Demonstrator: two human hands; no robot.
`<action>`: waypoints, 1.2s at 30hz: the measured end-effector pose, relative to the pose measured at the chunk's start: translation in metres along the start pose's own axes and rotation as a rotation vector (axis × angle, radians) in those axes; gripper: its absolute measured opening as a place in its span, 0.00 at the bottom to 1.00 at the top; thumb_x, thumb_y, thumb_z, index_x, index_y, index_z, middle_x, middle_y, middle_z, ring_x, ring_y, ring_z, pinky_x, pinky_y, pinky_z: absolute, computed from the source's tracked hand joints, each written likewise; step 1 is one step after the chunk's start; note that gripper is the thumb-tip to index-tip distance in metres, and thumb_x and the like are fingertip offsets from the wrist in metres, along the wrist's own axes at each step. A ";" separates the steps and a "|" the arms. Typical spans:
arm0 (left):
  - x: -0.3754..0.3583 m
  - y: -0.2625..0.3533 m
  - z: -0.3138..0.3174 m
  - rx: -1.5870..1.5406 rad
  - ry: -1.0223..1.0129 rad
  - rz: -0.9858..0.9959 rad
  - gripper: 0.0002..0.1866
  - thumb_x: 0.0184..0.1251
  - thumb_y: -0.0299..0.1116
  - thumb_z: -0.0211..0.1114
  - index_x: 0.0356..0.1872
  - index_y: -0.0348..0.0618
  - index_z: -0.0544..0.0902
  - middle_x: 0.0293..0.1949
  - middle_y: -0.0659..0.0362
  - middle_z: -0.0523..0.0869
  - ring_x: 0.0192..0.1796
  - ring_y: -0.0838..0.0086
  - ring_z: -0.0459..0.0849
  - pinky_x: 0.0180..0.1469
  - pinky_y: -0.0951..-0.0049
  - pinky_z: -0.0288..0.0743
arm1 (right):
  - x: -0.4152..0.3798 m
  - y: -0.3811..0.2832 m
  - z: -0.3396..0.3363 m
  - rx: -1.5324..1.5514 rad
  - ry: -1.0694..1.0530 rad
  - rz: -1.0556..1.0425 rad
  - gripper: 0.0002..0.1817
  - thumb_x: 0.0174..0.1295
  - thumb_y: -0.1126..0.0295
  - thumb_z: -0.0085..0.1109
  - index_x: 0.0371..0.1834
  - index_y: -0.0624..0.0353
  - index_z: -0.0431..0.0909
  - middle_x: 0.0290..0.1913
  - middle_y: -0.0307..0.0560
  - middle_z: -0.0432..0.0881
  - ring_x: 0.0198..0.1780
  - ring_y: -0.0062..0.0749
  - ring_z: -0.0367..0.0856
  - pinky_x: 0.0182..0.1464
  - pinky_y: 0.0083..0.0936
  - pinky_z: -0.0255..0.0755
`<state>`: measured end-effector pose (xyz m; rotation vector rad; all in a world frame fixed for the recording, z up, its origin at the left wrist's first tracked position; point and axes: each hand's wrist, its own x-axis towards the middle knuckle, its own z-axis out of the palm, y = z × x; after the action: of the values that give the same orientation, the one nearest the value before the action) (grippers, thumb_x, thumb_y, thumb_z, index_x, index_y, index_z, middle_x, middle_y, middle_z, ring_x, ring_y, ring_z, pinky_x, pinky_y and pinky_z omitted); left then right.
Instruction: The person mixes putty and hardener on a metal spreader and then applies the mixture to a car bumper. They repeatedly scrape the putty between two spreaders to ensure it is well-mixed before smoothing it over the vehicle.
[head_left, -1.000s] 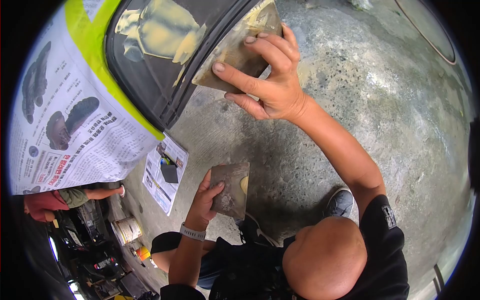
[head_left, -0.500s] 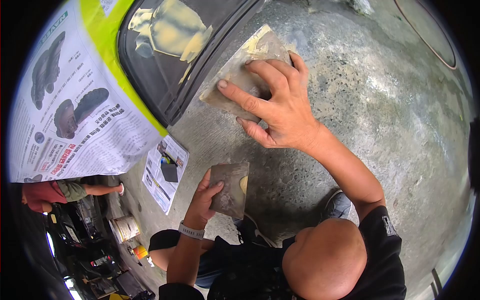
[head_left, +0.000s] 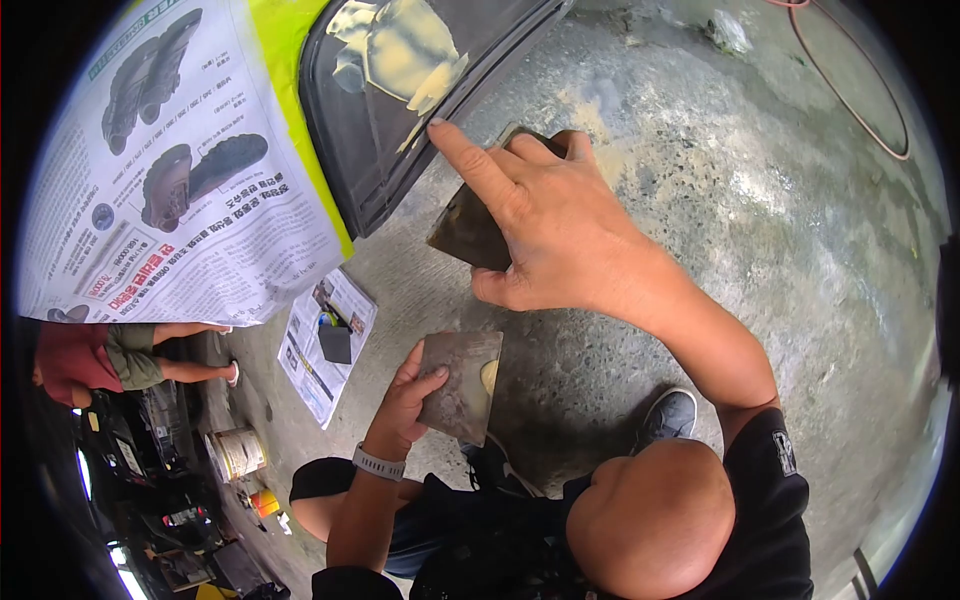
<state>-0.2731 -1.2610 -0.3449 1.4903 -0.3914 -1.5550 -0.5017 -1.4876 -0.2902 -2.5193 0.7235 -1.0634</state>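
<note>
Grey and likely light, stiff and best edge-held, a plate (head_left: 458, 385) is resting in the left hand's (head_left: 402, 402) grip apart from the panel (head_left: 372, 145), while just beside it the right hand (head_left: 565, 225) is gripping a blade (head_left: 466, 226).

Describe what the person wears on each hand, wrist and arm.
The left hand and right hand are gloveless. A pale grey band circles the left wrist. The left sleeve and right sleeve are black; the right bears a pale patch.
</note>
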 end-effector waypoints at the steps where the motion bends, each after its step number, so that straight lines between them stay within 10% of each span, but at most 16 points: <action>1: 0.000 -0.001 -0.001 0.001 0.004 -0.001 0.29 0.75 0.24 0.62 0.76 0.46 0.70 0.64 0.55 0.83 0.64 0.68 0.84 0.65 0.63 0.81 | 0.000 -0.003 0.001 -0.080 0.032 -0.005 0.59 0.42 0.59 0.80 0.82 0.56 0.60 0.41 0.40 0.83 0.50 0.37 0.81 0.52 0.51 0.65; 17: -0.006 -0.004 0.001 0.014 -0.015 0.016 0.29 0.76 0.23 0.60 0.77 0.46 0.70 0.66 0.56 0.82 0.66 0.68 0.82 0.67 0.64 0.79 | -0.023 -0.010 -0.005 -0.167 -0.348 -0.055 0.54 0.46 0.57 0.80 0.81 0.35 0.64 0.52 0.40 0.82 0.62 0.37 0.78 0.66 0.59 0.62; 27: -0.001 -0.009 -0.003 0.041 -0.011 0.004 0.30 0.75 0.24 0.60 0.77 0.45 0.69 0.66 0.54 0.82 0.66 0.66 0.83 0.67 0.62 0.79 | -0.039 0.069 0.032 -0.006 0.420 -0.107 0.33 0.56 0.53 0.73 0.69 0.34 0.80 0.70 0.51 0.68 0.71 0.55 0.63 0.76 0.67 0.45; 36: 0.002 -0.008 0.001 0.010 0.017 -0.035 0.29 0.75 0.24 0.61 0.77 0.46 0.70 0.65 0.55 0.83 0.65 0.66 0.84 0.65 0.63 0.81 | 0.011 0.106 0.061 -0.035 0.634 -0.306 0.34 0.53 0.49 0.75 0.68 0.28 0.82 0.67 0.46 0.69 0.70 0.50 0.65 0.77 0.64 0.46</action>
<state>-0.2769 -1.2585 -0.3521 1.5246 -0.3648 -1.5689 -0.4856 -1.5763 -0.3738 -2.3635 0.5035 -2.0165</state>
